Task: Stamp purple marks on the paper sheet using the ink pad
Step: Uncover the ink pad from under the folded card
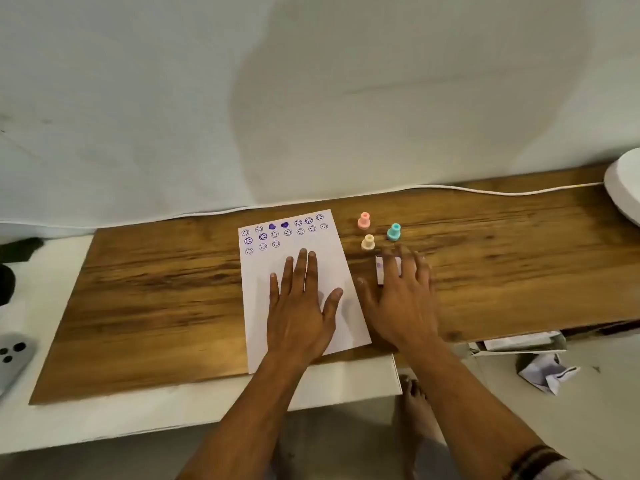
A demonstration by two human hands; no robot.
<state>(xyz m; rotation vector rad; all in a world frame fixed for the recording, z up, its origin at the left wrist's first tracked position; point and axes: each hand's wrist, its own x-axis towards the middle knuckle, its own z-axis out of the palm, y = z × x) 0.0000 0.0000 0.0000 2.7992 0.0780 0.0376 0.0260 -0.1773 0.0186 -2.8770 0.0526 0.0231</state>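
A white paper sheet lies on the wooden board, its far end covered with several purple smiley and heart marks. My left hand rests flat on the sheet's near half, fingers spread. My right hand lies just right of the sheet, fingers spread over the white ink pad, which is mostly hidden beneath them. Three small stamps stand beyond the pad: a pink stamp, a yellow stamp and a teal stamp. Neither hand holds a stamp.
A white cable runs along the board's far edge by the wall. A white round object sits at the far right. A phone lies at the left. Crumpled paper and a box lie on the floor at right.
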